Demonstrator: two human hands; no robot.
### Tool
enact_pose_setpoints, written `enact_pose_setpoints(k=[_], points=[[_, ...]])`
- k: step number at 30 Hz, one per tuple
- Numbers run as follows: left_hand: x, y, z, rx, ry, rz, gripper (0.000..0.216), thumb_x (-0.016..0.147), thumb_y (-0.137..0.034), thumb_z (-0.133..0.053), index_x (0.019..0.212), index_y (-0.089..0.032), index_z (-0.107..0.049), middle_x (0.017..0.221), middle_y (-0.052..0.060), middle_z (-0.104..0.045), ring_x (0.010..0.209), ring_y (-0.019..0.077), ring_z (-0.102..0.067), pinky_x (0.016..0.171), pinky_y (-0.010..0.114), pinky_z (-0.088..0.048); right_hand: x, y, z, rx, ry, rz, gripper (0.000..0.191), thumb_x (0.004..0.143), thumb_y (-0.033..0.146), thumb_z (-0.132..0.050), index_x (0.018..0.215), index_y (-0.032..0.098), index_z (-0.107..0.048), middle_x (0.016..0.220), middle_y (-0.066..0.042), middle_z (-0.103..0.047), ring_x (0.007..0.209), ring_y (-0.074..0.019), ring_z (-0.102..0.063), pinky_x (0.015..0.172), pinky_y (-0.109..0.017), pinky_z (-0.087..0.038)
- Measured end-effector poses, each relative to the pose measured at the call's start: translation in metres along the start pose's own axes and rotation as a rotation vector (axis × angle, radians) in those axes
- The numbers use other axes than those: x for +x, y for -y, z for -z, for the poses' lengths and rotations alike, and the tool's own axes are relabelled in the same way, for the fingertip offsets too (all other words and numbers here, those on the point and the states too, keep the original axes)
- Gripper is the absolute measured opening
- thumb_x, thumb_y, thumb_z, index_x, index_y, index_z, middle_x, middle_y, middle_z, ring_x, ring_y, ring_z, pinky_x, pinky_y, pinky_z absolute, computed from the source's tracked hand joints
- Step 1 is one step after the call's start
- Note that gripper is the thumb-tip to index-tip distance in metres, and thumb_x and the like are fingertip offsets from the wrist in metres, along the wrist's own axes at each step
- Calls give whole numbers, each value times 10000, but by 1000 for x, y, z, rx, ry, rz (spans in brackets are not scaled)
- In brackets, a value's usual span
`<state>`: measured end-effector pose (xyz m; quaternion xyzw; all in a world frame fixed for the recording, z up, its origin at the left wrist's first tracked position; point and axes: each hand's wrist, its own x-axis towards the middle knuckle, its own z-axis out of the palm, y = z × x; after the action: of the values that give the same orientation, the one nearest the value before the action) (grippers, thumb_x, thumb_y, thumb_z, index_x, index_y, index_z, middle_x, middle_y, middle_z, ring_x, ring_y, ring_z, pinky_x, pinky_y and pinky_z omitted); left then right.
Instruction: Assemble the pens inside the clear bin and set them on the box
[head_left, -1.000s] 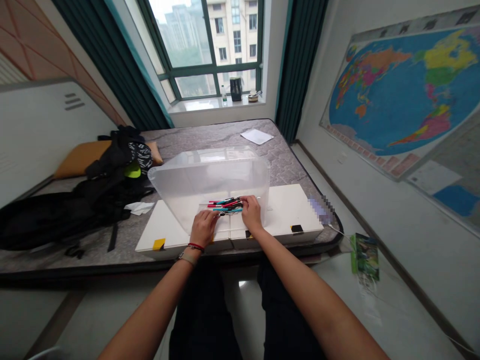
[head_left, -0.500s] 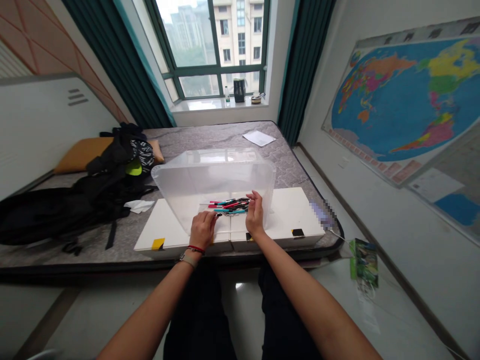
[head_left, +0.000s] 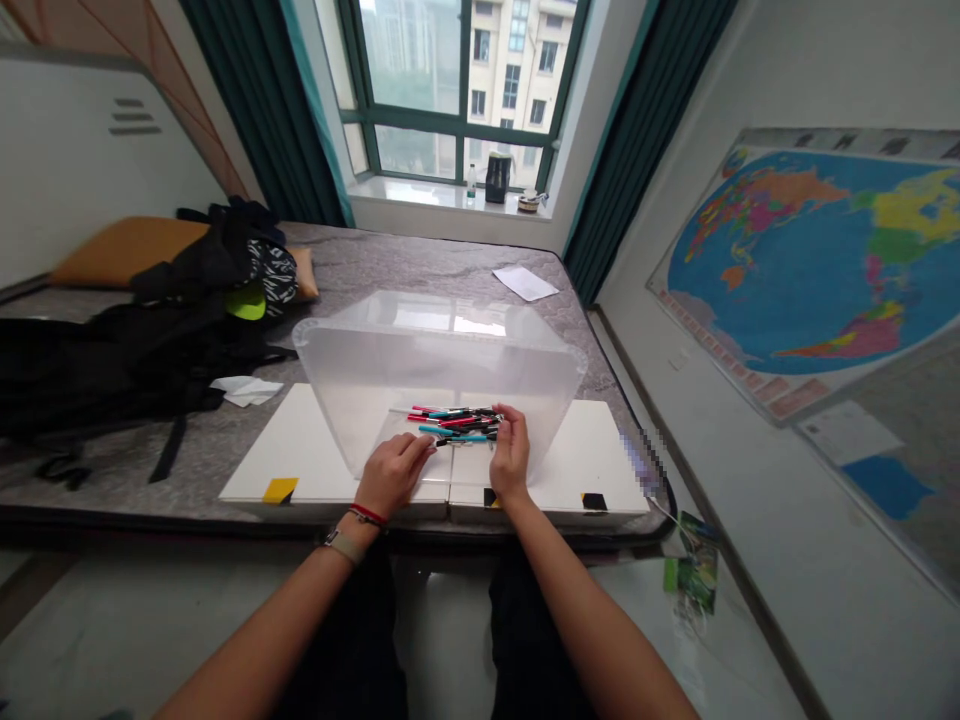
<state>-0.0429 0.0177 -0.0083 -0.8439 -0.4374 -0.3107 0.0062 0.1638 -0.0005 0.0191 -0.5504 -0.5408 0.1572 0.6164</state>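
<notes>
Several pens with red, blue and black parts (head_left: 457, 425) lie in a loose bundle within the outline of a clear plastic bin (head_left: 442, 345). The bin rests on white boxes (head_left: 585, 450); whether it lies on its side I cannot tell. At the near left of the bundle, my left hand (head_left: 394, 470) is closed, thumb and forefinger pinching the end of a dark-tipped pen. My right hand (head_left: 511, 458) is cupped at the bundle's right end, fingers bent and thumb apart, touching the pen ends. Its palm side is partly hidden.
The boxes sit on a grey mattress (head_left: 420, 258). To the left lie a black bag (head_left: 127, 370) and a crumpled white tissue (head_left: 246, 390). A sheet of paper (head_left: 525, 283) lies behind the bin. A green package (head_left: 697, 570) is low at the right, by the mattress corner.
The view has shifted and come slightly closer. My right hand's fingers have bent inward against the pen ends. My left hand keeps its pinch at the bundle's near left.
</notes>
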Motion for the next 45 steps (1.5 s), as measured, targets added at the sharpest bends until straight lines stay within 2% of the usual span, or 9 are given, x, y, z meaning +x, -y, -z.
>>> enact_pose_setpoints(k=[2,4,8,12,17,23,30,39,45], points=[[1,1,0,-1,13,9,236,959,-317,-466,1139,-228,-589,899,59,-625,855,198,-575,788,330,-449,0,5,3,-106,80,14,267,988,304,-343,1073,197,-573,1073,-91,-599,1051,-192,-572,950,-352,-452],[2,2,0,-3,22,16,240,960,-319,-465,1144,-224,-587,902,60,-628,856,198,-577,792,333,-453,-1,9,8,-203,233,25,209,967,277,-405,1015,198,-592,1015,-82,-597,976,-190,-587,883,-322,-482],[2,4,0,-20,32,17,239,958,-315,-474,1144,-220,-590,899,58,-633,859,196,-579,792,333,-456,-10,10,18,-487,448,-30,174,916,195,-479,1034,173,-605,1035,-104,-575,933,-213,-597,866,-338,-485],[1,4,0,-43,28,21,235,953,-306,-488,1143,-220,-594,896,56,-634,854,193,-581,795,334,-457,-13,7,15,-684,468,-123,245,910,163,-482,1137,159,-575,1104,-124,-553,975,-228,-598,869,-342,-482],[0,5,0,-97,-11,21,233,948,-294,-500,1153,-224,-586,917,62,-635,881,200,-583,825,349,-463,-8,7,7,-751,451,-188,197,914,190,-502,1087,165,-592,1061,-112,-560,953,-222,-602,858,-335,-480],[1,4,1,-102,-12,8,223,943,-278,-510,1143,-217,-585,936,63,-639,904,206,-576,832,353,-464,-10,4,8,-649,416,-114,141,908,172,-484,978,172,-606,986,-91,-577,882,-204,-593,838,-329,-479],[1,3,3,-45,14,6,210,939,-293,-508,1102,-203,-605,873,63,-636,840,206,-579,791,351,-460,-6,1,12,-605,462,-64,92,889,161,-512,898,176,-603,915,-74,-583,825,-195,-581,787,-308,-469],[2,2,2,-56,14,21,189,927,-288,-510,1055,-202,-618,878,62,-642,839,197,-595,780,340,-461,1,13,1,-732,591,-19,108,930,238,-518,970,205,-612,993,-58,-603,882,-174,-602,805,-275,-455],[1,0,5,-15,-2,29,188,927,-290,-492,1034,-203,-620,842,64,-632,808,199,-591,747,338,-457,12,33,-9,-803,687,65,231,986,233,-396,1078,213,-607,1073,-76,-598,955,-179,-604,798,-267,-454]])
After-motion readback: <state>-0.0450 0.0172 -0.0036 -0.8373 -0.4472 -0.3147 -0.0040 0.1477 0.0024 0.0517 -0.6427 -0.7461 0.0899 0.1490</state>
